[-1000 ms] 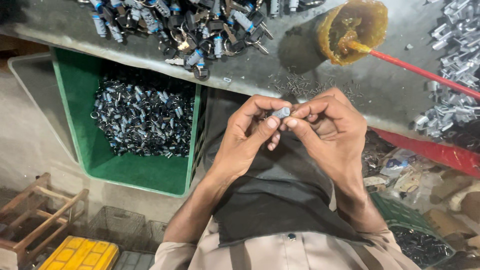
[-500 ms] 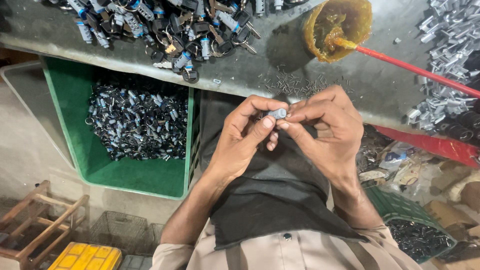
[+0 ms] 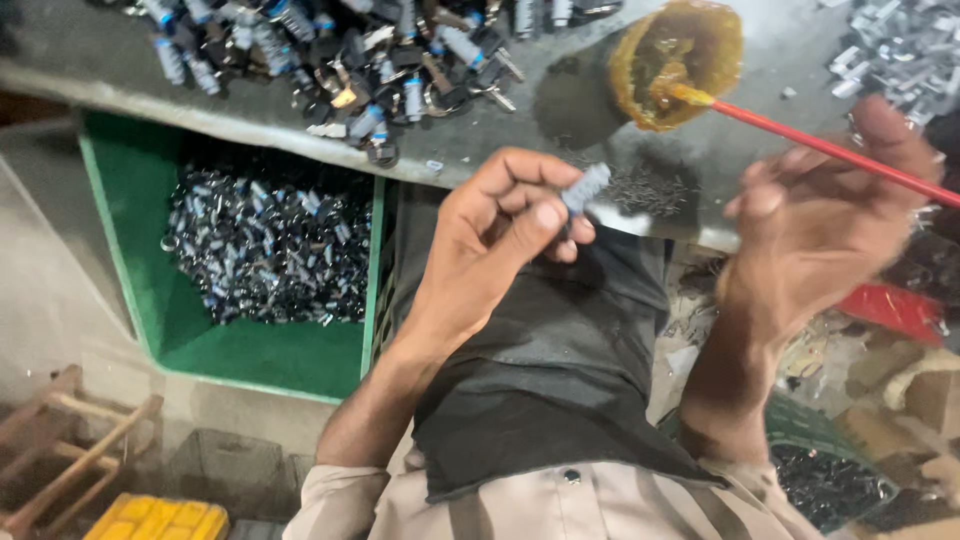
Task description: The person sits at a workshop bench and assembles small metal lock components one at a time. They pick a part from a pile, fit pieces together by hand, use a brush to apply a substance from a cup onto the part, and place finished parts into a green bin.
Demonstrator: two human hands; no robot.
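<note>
a dark cloth apron [image 3: 560,400] covers the seated worker's lap. just above it, the left hand [image 3: 490,240] pinches a small ridged metal cylinder [image 3: 585,188] between thumb and fingertips, over the lap at the bench's edge. the right hand [image 3: 820,220], blurred, spreads loose and holds nothing, beside a thin red stick [image 3: 830,150] that rests in a round amber pot of sticky paste [image 3: 680,60]. the little smooth part could slip from that fingertip grip, and a careless reach might tip the pot. left, a green plastic bin [image 3: 120,250] holds glinting metal pieces; beyond, the grey bench [image 3: 480,150] carries heaps of dark and blue-capped parts [image 3: 330,50].
</note>
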